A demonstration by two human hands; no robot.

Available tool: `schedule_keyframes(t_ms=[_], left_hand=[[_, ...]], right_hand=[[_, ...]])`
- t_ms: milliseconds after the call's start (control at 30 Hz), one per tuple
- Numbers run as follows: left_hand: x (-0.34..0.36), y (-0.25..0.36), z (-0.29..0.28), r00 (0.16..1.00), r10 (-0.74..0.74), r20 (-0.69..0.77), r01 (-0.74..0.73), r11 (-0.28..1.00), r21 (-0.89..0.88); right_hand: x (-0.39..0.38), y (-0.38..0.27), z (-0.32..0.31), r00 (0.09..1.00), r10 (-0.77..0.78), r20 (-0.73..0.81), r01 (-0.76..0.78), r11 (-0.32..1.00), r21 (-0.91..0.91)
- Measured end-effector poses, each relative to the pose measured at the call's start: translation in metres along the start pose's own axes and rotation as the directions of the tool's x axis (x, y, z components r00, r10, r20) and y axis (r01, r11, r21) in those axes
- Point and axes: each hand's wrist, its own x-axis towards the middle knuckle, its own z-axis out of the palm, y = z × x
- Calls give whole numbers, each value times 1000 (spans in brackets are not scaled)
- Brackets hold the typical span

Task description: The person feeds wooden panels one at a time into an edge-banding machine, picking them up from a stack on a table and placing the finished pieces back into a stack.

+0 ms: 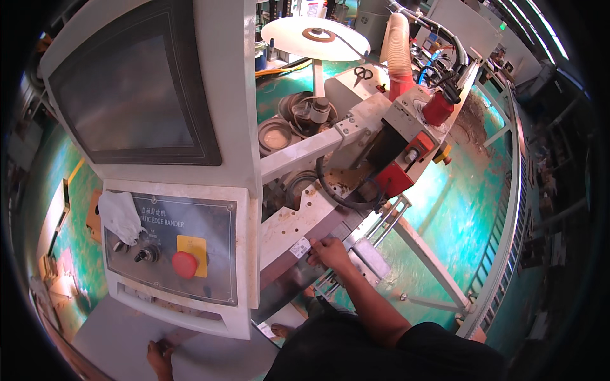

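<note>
My right hand point(330, 253) is at the machine's side, its fingers bent and drawn together beside a small white label point(300, 247). The label lies on the narrow strip along the machine bed, and whether my fingertips hold its edge is hard to make out. At the lower left, my left hand point(160, 360) rests over a wide grey panel point(114, 336). Its thumb and fingers look slightly apart, and nothing shows between them. The panel runs beneath the control box point(171, 244) of the edge bander, which hides part of it.
A dark screen point(121, 95) stands above the control box, with a red stop button point(184, 265) and a white cloth point(121, 216) below. Scissors point(363, 74) lie behind a large white disc's point(279, 38) near side. A railed frame point(518, 190) curves along the right.
</note>
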Motion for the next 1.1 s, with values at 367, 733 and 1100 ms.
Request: schedule_keyframes(t_ms=[367,733,1100], left_hand=[[0,113,23,982,-33,-185,44,998,54],[-7,213,62,939,100,-330,-99,995,20],[3,307,91,914,272,-301,-300,953,-48]], right_hand=[[67,15,-73,953,-163,-255,169,986,0],[-15,28,-119,691,-486,-535,311,868,-387],[-30,104,-163,570,-606,-554,382,793,-474]])
